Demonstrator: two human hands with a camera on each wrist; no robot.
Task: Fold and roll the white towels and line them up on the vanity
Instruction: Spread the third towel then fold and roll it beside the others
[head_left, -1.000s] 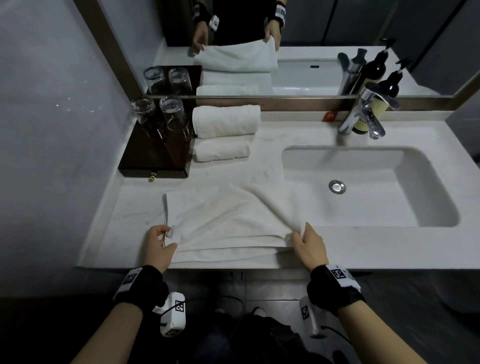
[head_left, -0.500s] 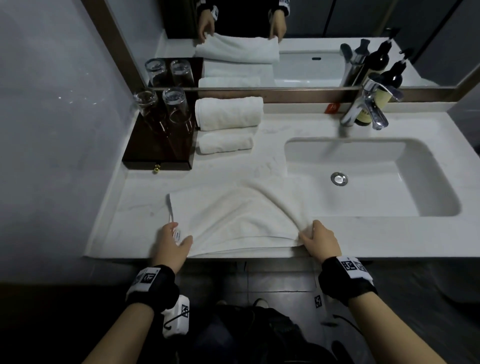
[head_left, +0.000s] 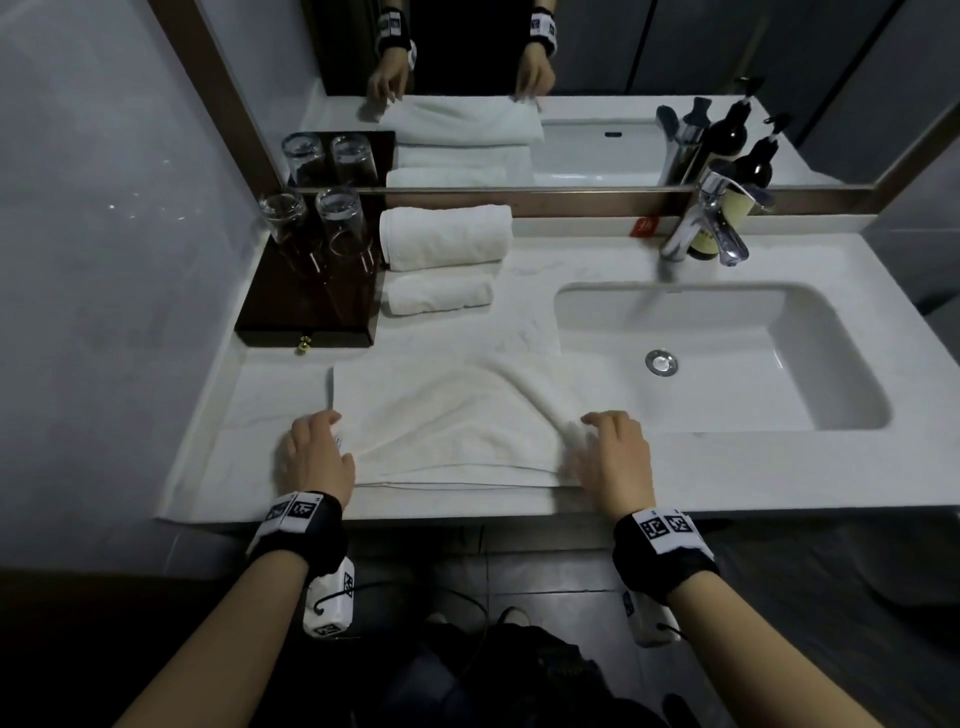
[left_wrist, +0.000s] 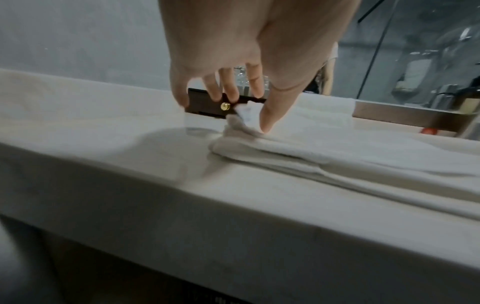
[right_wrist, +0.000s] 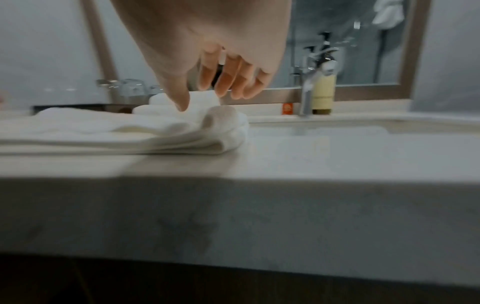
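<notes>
A white towel (head_left: 452, 431) (left_wrist: 363, 156) (right_wrist: 103, 131) lies folded in layers on the vanity counter (head_left: 779, 467), by its front edge and left of the sink. My left hand (head_left: 317, 447) (left_wrist: 249, 111) is at its left end, thumb down on the cloth, a raised corner with a tag between thumb and forefinger. My right hand (head_left: 610, 452) (right_wrist: 202, 100) is at its right end, thumb pressed into the fold and fingers curved behind a raised corner. Two rolled white towels (head_left: 444, 236) (head_left: 439, 296) lie side by side near the mirror.
A dark wooden tray (head_left: 291, 312) with two upturned glasses (head_left: 340, 218) stands left of the rolled towels. The sink basin (head_left: 831, 364) fills the right half, with a chrome faucet (head_left: 706, 228) and a soap bottle (right_wrist: 323, 92) behind it. A wall runs along the left.
Both hands moved from the counter's front edge forward onto the towel's ends. The towel's near edge now lies straighter along the front, and the view has moved closer.
</notes>
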